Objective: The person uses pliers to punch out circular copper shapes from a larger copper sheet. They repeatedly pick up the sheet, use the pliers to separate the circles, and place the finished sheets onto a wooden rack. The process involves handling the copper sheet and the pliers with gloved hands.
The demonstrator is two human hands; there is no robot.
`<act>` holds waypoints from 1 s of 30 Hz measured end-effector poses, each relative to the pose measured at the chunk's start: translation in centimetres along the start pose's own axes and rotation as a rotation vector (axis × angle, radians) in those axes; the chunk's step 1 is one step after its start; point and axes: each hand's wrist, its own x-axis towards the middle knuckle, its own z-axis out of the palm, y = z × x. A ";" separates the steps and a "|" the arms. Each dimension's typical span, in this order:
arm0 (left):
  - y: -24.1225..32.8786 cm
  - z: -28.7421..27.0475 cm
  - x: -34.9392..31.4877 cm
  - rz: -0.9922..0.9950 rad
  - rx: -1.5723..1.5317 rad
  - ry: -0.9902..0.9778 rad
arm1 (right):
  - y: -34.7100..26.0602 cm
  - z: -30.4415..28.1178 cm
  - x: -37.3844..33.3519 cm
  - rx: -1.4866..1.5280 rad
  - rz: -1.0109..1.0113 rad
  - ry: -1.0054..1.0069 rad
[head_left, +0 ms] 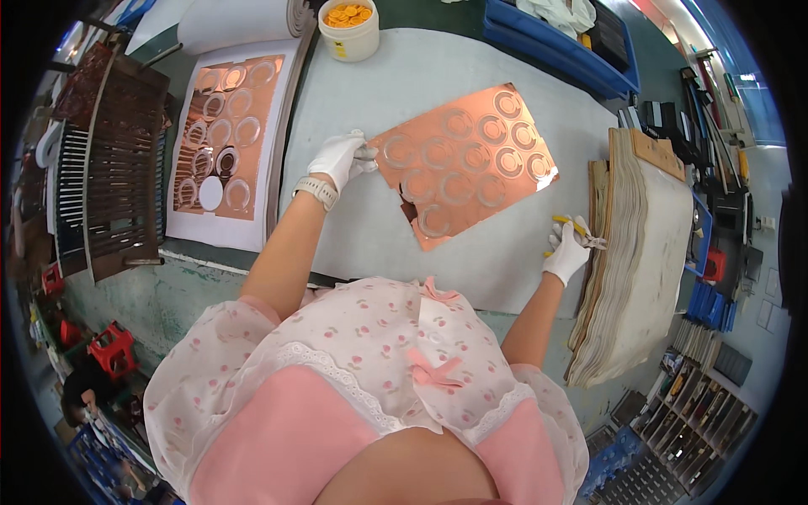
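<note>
A shiny copper sheet (473,126) with several ring patterns lies at a slant on the pale work surface (497,282). Its lower left edge is ragged, with a piece torn or cut away. My left hand (339,158), in a white glove, is closed at the sheet's left corner, thumb and fingers pinching the edge. To the right of the sheet and apart from it, my gloved right hand (569,254) is wrapped round yellow-handled pliers (596,243). The metal jaws point right, toward a thick stack of worn sheets (644,252).
On the left, a second copper sheet (220,135) with rings rests on white paper (189,229). A white tub (352,44) of orange discs stands at the back. Blue trays (555,52) sit back right. A slatted rack (126,168) stands far left.
</note>
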 end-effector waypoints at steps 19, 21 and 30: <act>3.5 3.0 -5.4 1.344 1.634 0.285 | 1.8 2.2 0.6 0.070 -0.124 0.002; 5.3 2.7 -7.1 1.367 1.132 0.167 | 1.4 2.4 0.0 0.140 -0.103 -0.001; 5.3 -2.4 -14.9 1.732 1.323 0.259 | 0.1 0.8 -3.3 0.753 0.348 -0.341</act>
